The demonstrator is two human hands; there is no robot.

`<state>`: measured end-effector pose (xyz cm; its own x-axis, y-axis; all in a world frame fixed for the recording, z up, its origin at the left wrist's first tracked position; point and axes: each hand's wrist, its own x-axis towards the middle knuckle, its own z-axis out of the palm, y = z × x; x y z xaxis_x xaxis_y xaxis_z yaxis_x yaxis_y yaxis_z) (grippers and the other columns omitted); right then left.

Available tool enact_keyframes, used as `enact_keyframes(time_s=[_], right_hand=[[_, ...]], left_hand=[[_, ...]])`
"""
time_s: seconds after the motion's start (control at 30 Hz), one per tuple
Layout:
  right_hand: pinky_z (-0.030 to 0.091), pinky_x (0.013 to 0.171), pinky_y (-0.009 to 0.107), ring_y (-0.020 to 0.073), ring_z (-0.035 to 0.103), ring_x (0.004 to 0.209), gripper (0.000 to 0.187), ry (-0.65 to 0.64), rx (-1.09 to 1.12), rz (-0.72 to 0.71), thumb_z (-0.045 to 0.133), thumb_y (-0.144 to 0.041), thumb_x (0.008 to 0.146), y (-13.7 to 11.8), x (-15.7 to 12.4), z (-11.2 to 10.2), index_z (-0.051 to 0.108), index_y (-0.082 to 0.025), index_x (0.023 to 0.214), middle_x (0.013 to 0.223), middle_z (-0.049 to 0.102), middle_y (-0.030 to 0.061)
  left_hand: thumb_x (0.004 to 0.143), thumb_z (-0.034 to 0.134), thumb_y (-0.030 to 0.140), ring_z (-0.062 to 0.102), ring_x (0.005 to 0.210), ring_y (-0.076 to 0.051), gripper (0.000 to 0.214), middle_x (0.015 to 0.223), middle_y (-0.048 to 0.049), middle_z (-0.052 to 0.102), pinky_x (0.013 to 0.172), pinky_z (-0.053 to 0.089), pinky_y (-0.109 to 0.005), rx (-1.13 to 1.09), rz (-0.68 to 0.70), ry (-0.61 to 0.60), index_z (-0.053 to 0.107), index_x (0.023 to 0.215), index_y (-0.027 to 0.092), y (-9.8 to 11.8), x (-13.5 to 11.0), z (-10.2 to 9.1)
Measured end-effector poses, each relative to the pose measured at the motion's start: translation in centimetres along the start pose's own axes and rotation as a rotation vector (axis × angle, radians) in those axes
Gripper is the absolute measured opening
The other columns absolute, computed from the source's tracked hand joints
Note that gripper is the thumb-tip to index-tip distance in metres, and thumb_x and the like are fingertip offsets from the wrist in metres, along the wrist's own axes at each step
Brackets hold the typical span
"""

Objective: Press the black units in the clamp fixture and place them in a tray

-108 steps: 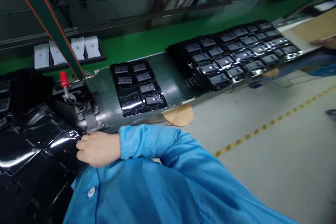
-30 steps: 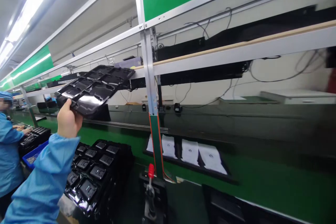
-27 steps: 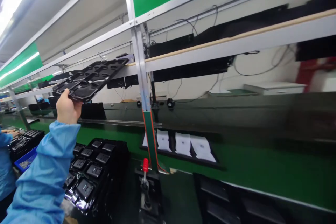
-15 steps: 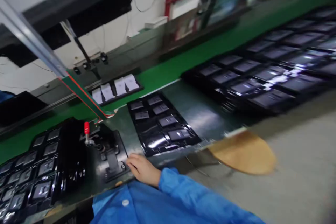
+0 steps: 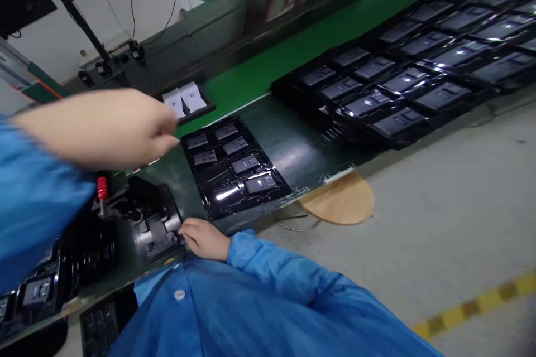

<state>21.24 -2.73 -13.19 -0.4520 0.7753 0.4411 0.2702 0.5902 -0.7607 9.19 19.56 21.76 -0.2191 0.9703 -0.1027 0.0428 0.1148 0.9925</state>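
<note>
My left hand (image 5: 113, 128) is raised high at the left, blurred by motion, its fingers curled closed. Anything inside it is hidden. Below that arm lies a dark metal clamp fixture (image 5: 158, 231) with a red-handled lever (image 5: 102, 188) standing up. My right hand (image 5: 206, 239) rests at the fixture's right edge, fingers curled in; what they grip, if anything, cannot be made out. Just beyond it lies a glossy black tray (image 5: 218, 183) with several flat dark rectangular parts (image 5: 245, 163) in its pockets; its front left pocket shows no part.
A large stack of black trays (image 5: 330, 117) filled with dark parts stands at the right. More trays (image 5: 54, 290) lie at the left, partly behind my sleeve. White papers (image 5: 190, 97) sit in a dark holder at the back. A round wooden stool seat (image 5: 339, 198) is beside the bench edge.
My left hand, out of view before, has come up across the left side. My right hand stays by the fixture. The view has shifted, and the red lever still stands upright.
</note>
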Motion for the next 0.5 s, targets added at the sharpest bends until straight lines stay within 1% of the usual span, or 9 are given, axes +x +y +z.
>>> enact_keyframes(time_s=[0.03, 0.07, 0.13, 0.17, 0.23, 0.3, 0.4, 0.43, 0.5], right_hand=[[0.061, 0.093, 0.032, 0.0199, 0.071, 0.099, 0.024, -0.005, 0.006, 0.002, 0.055, -0.011, 0.101, 0.0, 0.0, 0.0, 0.074, -0.014, 0.116, 0.107, 0.074, 0.0109], [0.061, 0.094, 0.032, 0.0199, 0.071, 0.1, 0.024, -0.008, 0.012, 0.006, 0.054, -0.011, 0.102, -0.1, 0.0, 0.0, 0.074, -0.014, 0.116, 0.108, 0.074, 0.0107], [0.06, 0.095, 0.032, 0.0196, 0.071, 0.1, 0.023, -0.007, 0.025, 0.016, 0.055, -0.012, 0.103, -0.2, -0.1, 0.1, 0.074, -0.015, 0.115, 0.108, 0.075, 0.0101], [0.06, 0.096, 0.032, 0.0194, 0.071, 0.101, 0.023, -0.004, 0.031, 0.022, 0.055, -0.013, 0.103, -0.2, -0.2, 0.1, 0.074, -0.015, 0.115, 0.108, 0.075, 0.0099], [0.06, 0.097, 0.032, 0.0194, 0.071, 0.102, 0.022, 0.01, 0.046, 0.032, 0.056, -0.014, 0.103, -0.1, -0.3, 0.0, 0.074, -0.015, 0.115, 0.108, 0.075, 0.0098], [0.061, 0.098, 0.032, 0.0195, 0.071, 0.103, 0.022, 0.039, 0.06, 0.042, 0.054, -0.014, 0.104, -0.1, -0.4, -0.2, 0.074, -0.014, 0.114, 0.107, 0.076, 0.0101], [0.061, 0.097, 0.032, 0.0194, 0.072, 0.103, 0.023, 0.085, 0.083, 0.043, 0.053, -0.012, 0.103, -0.1, -0.5, -0.7, 0.074, -0.013, 0.113, 0.105, 0.077, 0.0099], [0.062, 0.097, 0.032, 0.0193, 0.072, 0.102, 0.023, 0.097, 0.091, 0.038, 0.053, -0.011, 0.102, -0.1, -0.4, -0.9, 0.074, -0.014, 0.112, 0.105, 0.077, 0.0096], [0.062, 0.095, 0.031, 0.0189, 0.073, 0.099, 0.022, 0.109, 0.109, 0.021, 0.055, -0.01, 0.1, -0.1, -0.4, -1.1, 0.074, -0.014, 0.11, 0.103, 0.077, 0.0087]], left_hand=[[0.102, 0.057, 0.012, 0.08, 0.114, -0.032, 0.023, 0.089, -0.0063, 0.067, 0.086, 0.067, -0.037, 0.248, -0.007, -0.14, 0.061, 0.079, 0.015, -1.0, -0.3, 1.8], [0.099, 0.059, 0.011, 0.08, 0.115, -0.031, 0.026, 0.086, -0.0055, 0.068, 0.091, 0.066, -0.037, 0.499, 0.058, -0.273, 0.06, 0.074, 0.014, -2.3, -0.6, 4.0], [0.097, 0.062, 0.015, 0.077, 0.12, -0.029, 0.03, 0.085, -0.0055, 0.072, 0.1, 0.06, -0.036, 0.997, 0.188, -0.627, 0.06, 0.067, 0.012, -5.7, -1.5, 8.8], [0.099, 0.057, 0.02, 0.075, 0.121, -0.027, 0.035, 0.087, -0.0059, 0.074, 0.101, 0.058, -0.036, 1.189, 0.239, -0.733, 0.061, 0.065, 0.011, -7.6, -1.9, 11.0], [0.101, 0.044, 0.025, 0.072, 0.125, -0.026, 0.044, 0.096, -0.0091, 0.075, 0.102, 0.056, -0.036, 1.315, 0.27, -0.768, 0.063, 0.065, 0.008, -11.0, -2.5, 14.1], [0.099, 0.048, 0.025, 0.071, 0.126, -0.029, 0.04, 0.107, -0.0156, 0.077, 0.105, 0.055, -0.04, 1.371, 0.284, -0.725, 0.067, 0.069, 0.006, -13.9, -2.8, 15.2], [0.084, 0.075, 0.014, 0.07, 0.126, -0.038, 0.008, 0.124, -0.0244, 0.076, 0.111, 0.054, -0.05, 1.469, 0.331, -0.701, 0.077, 0.089, 0.008, -17.0, -2.5, 14.4], [0.081, 0.079, 0.011, 0.07, 0.126, -0.04, 0.018, 0.129, -0.0248, 0.075, 0.112, 0.054, -0.053, 1.497, 0.349, -0.699, 0.079, 0.099, 0.01, -17.8, -2.4, 13.9], [0.083, 0.08, 0.015, 0.068, 0.129, -0.041, 0.034, 0.136, -0.0226, 0.072, 0.114, 0.053, -0.055, 1.539, 0.381, -0.698, 0.079, 0.117, 0.014, -19.3, -2.2, 12.9]])
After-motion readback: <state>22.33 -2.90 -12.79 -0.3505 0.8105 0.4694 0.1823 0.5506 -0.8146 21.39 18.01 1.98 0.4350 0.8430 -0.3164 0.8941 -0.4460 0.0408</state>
